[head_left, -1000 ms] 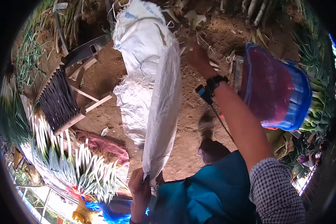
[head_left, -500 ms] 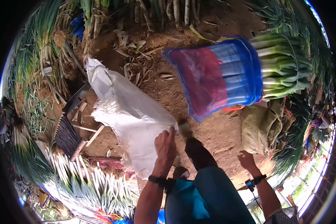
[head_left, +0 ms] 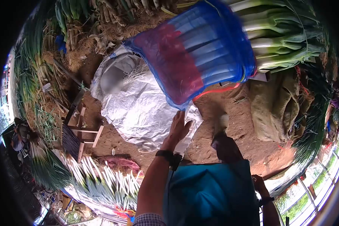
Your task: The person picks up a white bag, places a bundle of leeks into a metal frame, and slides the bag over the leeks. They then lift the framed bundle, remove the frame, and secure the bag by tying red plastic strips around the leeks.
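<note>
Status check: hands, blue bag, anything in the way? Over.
Left hand open at lower corner of blue bag, contact unclear. Right hand low beside teal clothing, grip unclear. Blue bag overlaps white sack in view; nothing seen blocking left hand.

- The left forearm (head_left: pixel 153 188) stretches from the near edge toward the far middle, leaning slightly right.
- A checked sleeve (head_left: pixel 148 220) covers that arm at the near edge, leaving the forearm bare.
- The left wrist (head_left: pixel 169 153) wears a dark band and runs nearly in line with the forearm.
- The left hand (head_left: pixel 179 129) points far, its fingers (head_left: pixel 178 118) extended, its thumb (head_left: pixel 188 124) apart toward the right.
- The right hand (head_left: pixel 258 184) sits low at the near right, close to the body, its fingers mostly hidden.
- The right wrist (head_left: pixel 266 201) also wears a dark band.
</note>
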`<act>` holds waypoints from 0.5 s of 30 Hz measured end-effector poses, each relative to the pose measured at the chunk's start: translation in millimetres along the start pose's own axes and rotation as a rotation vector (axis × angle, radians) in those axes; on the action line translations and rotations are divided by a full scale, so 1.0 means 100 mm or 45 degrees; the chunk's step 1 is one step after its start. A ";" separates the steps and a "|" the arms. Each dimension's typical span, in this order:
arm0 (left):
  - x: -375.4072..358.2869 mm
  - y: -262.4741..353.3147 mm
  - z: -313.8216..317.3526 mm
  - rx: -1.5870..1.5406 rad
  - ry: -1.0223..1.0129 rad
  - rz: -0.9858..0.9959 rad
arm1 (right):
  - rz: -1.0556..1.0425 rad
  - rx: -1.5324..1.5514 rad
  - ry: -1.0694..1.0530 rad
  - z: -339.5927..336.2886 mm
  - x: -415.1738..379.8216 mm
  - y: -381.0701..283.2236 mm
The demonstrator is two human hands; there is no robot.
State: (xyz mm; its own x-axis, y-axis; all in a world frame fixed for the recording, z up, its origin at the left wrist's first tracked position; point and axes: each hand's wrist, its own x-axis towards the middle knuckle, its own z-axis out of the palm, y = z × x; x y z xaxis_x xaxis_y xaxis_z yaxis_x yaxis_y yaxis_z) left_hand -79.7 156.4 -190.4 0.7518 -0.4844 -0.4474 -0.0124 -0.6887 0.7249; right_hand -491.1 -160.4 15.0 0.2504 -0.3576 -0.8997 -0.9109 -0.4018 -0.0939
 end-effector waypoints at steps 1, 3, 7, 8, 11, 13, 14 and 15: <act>-0.16 0.02 -0.04 -0.028 -0.048 -0.073 | 0.001 0.016 -0.013 -0.12 -0.07 -0.20; -0.53 0.00 -0.15 -0.008 -0.159 -0.142 | 0.091 0.083 0.022 -0.28 -0.20 -0.24; -1.40 0.00 -0.65 0.169 -0.350 -0.528 | -0.025 0.059 0.174 -0.56 -0.29 0.03; -1.52 0.33 -0.95 0.101 -0.355 -0.702 | 0.076 0.072 0.081 -0.85 -0.42 -0.25; -1.93 0.33 -1.29 0.042 -0.222 -0.731 | -0.083 0.011 0.080 -1.07 -0.23 0.13; -2.18 0.44 -1.46 -0.106 -0.203 -0.849 | 0.114 0.453 -0.007 -1.41 -0.43 -0.22; -2.15 0.51 -1.50 -0.095 -0.118 -0.796 | 0.135 0.589 -0.024 -1.51 -0.45 -0.26; -2.08 0.55 -1.56 -0.043 -0.102 -0.773 | 0.190 0.590 -0.051 -1.60 -0.44 -0.31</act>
State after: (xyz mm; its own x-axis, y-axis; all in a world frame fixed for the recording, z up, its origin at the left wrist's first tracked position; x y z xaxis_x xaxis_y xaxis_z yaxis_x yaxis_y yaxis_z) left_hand -133.9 303.8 24.3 0.5661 -0.0507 -0.8228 0.4244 -0.8377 0.3437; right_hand -421.2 -267.4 125.7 0.1018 -0.3463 -0.9326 -0.9883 0.0722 -0.1347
